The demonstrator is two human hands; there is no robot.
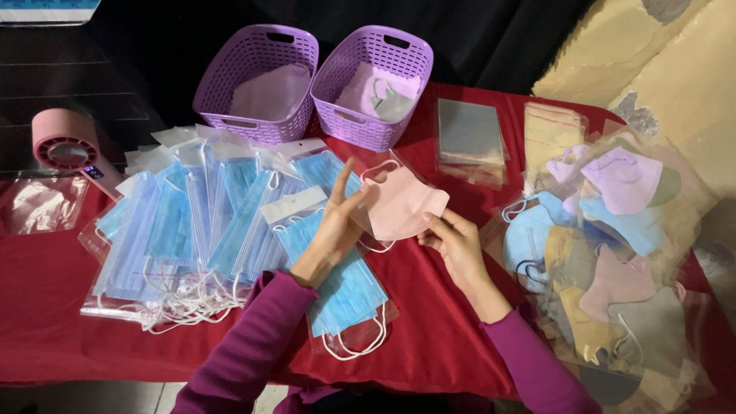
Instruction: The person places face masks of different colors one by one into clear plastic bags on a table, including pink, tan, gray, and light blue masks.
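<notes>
Head view looks down on a table under a red cloth [429,322], with a dark floor beyond its far edge and a rough tan wall [675,61] at the upper right. Across the left half of the cloth lies a spread of blue flat masks in clear bags [192,230], their white ear loops trailing toward the near edge. On the right sits a loose heap of shaped masks in mixed pale colours [613,245], also bagged. At the far edge two purple slatted baskets [257,80] stand side by side, each with something pale inside, and a stack of empty clear sleeves [469,138] lies just right of them. A pink handheld fan [69,149] rests at the far left. Both forearms wear magenta sleeves. Left hand [333,234] is raised, fingers stretched upward, its thumb and forefinger pinching the left edge of a pink shaped mask in a clear sleeve [402,203]. Right hand [456,241] pinches the lower right corner of it, so the mask hangs above the cloth between the two hands.
</notes>
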